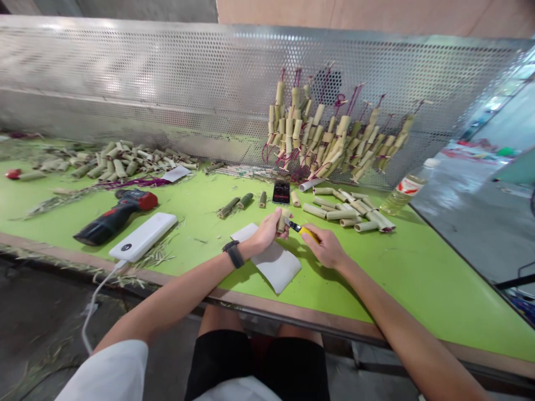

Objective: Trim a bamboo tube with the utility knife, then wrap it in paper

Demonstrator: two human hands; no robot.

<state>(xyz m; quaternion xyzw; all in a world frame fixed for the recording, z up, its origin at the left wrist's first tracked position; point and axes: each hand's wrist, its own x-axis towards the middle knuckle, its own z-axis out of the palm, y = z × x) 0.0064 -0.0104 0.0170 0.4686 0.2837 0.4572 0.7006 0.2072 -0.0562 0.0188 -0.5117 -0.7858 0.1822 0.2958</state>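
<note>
My left hand (267, 229) is closed round a short bamboo tube (282, 221), held upright just above the green table (409, 278). My right hand (327, 246) grips a yellow utility knife (304, 229) whose dark tip touches the tube's right side. Both hands hover over a sheet of pale sandpaper (273, 263) lying flat on the table. A black band sits on my left wrist (233, 254).
Cut bamboo tubes (346, 210) lie right of the hands, and strung bundles (330, 139) lean on the perforated metal wall. A phone (281, 192), a white power bank (143, 236), a red-black drill (115, 215) and a plastic bottle (407, 192) also sit on the table.
</note>
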